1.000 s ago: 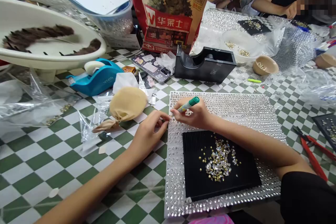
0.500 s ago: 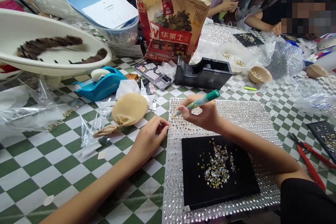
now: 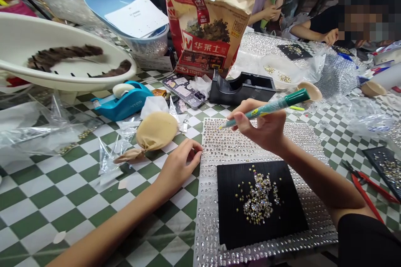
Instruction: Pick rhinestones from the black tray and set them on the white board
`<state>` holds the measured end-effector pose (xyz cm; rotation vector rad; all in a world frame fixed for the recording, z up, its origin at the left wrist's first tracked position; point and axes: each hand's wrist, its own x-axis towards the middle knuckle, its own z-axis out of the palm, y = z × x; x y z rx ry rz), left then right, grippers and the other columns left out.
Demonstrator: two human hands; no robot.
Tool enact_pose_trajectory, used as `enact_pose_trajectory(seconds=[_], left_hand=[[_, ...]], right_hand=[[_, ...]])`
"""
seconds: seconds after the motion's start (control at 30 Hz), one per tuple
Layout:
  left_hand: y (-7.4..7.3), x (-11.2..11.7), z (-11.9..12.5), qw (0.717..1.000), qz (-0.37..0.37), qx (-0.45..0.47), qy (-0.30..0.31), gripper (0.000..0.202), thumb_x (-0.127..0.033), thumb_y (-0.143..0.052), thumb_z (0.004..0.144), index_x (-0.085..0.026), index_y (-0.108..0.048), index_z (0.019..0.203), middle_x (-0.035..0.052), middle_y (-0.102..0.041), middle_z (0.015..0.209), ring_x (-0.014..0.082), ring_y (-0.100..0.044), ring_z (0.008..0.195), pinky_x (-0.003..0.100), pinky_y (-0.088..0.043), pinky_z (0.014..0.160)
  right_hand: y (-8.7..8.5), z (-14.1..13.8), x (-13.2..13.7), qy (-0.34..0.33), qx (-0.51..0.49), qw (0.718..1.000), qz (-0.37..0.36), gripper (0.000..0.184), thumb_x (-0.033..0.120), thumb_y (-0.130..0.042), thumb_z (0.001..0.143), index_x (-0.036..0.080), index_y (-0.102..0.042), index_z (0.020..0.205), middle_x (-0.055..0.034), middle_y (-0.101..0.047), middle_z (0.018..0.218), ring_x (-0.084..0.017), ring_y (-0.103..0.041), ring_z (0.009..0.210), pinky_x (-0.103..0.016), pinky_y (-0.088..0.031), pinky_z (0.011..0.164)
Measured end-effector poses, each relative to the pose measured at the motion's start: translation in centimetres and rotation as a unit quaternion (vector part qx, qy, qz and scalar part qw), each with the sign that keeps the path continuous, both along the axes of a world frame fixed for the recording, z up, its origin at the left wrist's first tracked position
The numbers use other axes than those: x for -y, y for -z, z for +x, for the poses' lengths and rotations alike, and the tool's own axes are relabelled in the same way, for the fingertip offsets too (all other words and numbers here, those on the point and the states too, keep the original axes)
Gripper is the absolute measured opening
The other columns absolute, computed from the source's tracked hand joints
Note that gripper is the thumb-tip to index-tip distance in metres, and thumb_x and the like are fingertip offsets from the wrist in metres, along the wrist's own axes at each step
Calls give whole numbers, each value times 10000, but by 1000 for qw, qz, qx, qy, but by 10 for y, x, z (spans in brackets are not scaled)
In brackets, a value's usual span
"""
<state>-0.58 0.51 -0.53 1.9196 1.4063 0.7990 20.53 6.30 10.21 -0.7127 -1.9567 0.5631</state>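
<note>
My right hand [image 3: 266, 127] is closed around a green pen-like tool [image 3: 266, 108], lifted above a board covered in rows of rhinestones [image 3: 219, 150]; the tool's tip points left and down. A black tray [image 3: 260, 202] with a heap of loose rhinestones lies on that board, just below my right hand. My left hand [image 3: 180, 164] rests on the checkered tablecloth at the board's left edge, fingers curled with thumb and fingertips close together; whether anything is in them I cannot make out.
A tan cloth pouch [image 3: 153, 133] and clear plastic bags lie left of the board. Behind stand a blue tape dispenser [image 3: 123, 102], a black tape dispenser [image 3: 241, 87], a phone [image 3: 184, 89], a paper food bag [image 3: 208, 21] and a white basin [image 3: 59, 58]. Red cutters [image 3: 365, 190] lie right. Other people work at the far side.
My right hand has lifted off the board's upper left corner and moved right and up with the green tool. My left hand stays at the board's left edge, drawn back slightly.
</note>
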Motion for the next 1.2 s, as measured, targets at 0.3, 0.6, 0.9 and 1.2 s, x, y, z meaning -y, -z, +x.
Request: enact_pose_trajectory(seconds=[0.3,0.6,0.9,1.2], left_hand=[[3,0,-1,1000,5,2,11,114,-262,-475,910,-200,-565,878,-17,-567,849,94,-548,719,240,-470,686],[3,1,0,1000,-1,-1,3,93,-254,-476,907,-209,-551,879,-26,-542,868,85,-543,727,241,-464,700],[1,0,1,1000,-16,9,-15,98,-263,-473,882,-202,-539,843,-19,-561,831,99,-548,725,249,-458,702],[-6,2,2,999,-21,31,-35,107,-280,-470,884,-198,-534,857,-33,-557,725,78,-488,603,212,-419,593]], right_hand=[[-2,20,4,43,29,999,-12,225,255,-572,891,173,-603,684,18,-619,638,-40,-553,522,-202,-439,479],[4,62,32,62,19,996,-56,92,163,-602,855,182,-677,805,0,-681,699,-78,-635,575,-193,-539,487],[10,87,75,131,3,990,-46,155,88,-579,845,197,-688,828,18,-673,686,-82,-641,610,-216,-521,548],[29,77,91,142,-23,984,-104,149,116,-564,852,198,-682,814,13,-660,660,-90,-630,550,-223,-505,487]])
